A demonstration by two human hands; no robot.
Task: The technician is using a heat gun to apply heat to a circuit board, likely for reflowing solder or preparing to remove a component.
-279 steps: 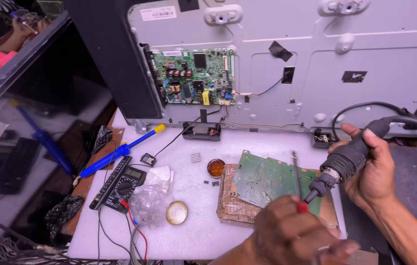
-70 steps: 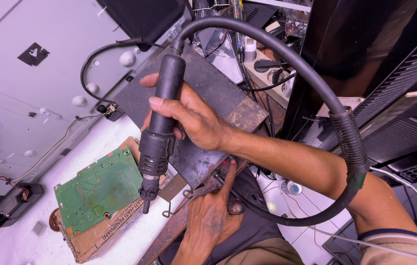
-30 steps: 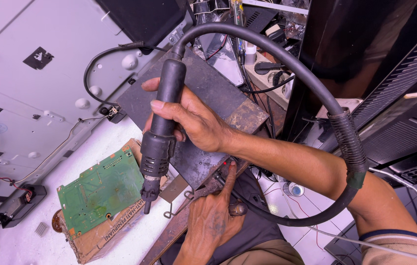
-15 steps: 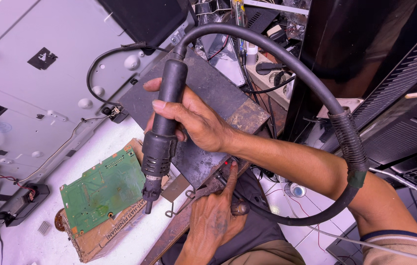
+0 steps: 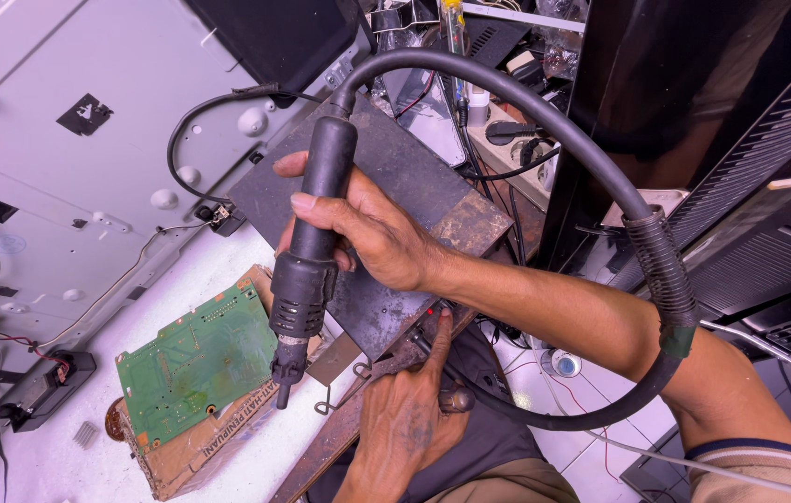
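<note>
Wrapping right hand (image 5: 372, 237) fingers around hot-air handpiece (image 5: 307, 270); left hand (image 5: 405, 419) fingers touch metal box (image 5: 386, 177).

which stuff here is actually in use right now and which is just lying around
In use:
right hand gripping the hot-air handpiece with its hose
green circuit board on cardboard
left hand at the dark metal box

Lying about:
small heatsink
black adapter
solder spool
</note>
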